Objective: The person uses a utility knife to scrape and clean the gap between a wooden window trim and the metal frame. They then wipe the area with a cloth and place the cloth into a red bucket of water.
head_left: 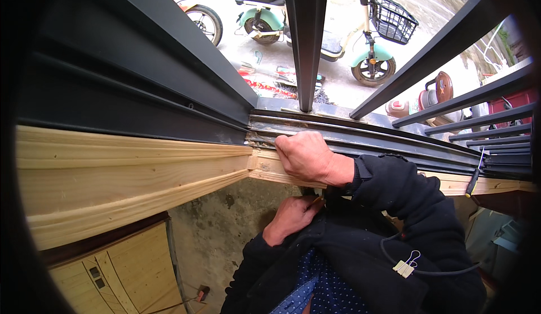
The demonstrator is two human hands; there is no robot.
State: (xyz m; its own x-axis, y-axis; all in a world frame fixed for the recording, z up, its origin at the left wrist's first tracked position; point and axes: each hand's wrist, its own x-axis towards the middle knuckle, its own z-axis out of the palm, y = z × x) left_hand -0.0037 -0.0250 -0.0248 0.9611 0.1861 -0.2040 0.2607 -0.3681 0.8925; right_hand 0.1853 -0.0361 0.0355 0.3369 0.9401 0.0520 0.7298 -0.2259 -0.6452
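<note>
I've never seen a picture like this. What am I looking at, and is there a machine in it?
No robot here: a person works with bare hands. This single picture comes from a wide fisheye camera worn on the head, looking down, so straight edges bend. The right hand is closed like a fist over the dark window track and pale wooden sill; anything inside it is hidden. Below, the left hand closes its fingers around a small yellow item, too covered to name. A screwdriver rests at the sill's right end. Beyond the black bars stands a mint-green electric scooter.
</note>
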